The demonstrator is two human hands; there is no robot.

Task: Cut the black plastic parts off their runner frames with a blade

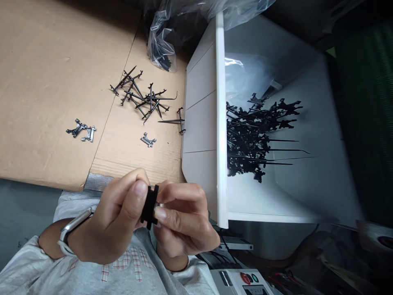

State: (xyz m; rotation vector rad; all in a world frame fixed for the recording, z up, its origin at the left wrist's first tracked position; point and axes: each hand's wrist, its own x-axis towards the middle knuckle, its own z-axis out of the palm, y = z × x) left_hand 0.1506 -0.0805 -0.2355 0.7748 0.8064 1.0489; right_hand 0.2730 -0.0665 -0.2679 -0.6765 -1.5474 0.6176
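Note:
In front of my chest, my left hand [123, 209] pinches a small black plastic part [150, 207] with notched ends between thumb and fingers. My right hand [184, 223] meets it from the other side, thumb and forefinger closed on a small shiny piece [159, 204] against the part; its kind is mostly hidden by the fingertips. On the cardboard beyond my hands lie a single black bracket-like part [149, 140] and a pair of similar parts [81, 130]. Farther back is a loose pile of thin black sprues [150, 100] with pointed stems.
At the right, a white bin [221, 123] holds a heap of black moulded parts [254, 139]. A clear plastic bag [162, 45] sits at the cardboard's [61, 61] far edge. Low on the right is a machine box with a red button [245, 278].

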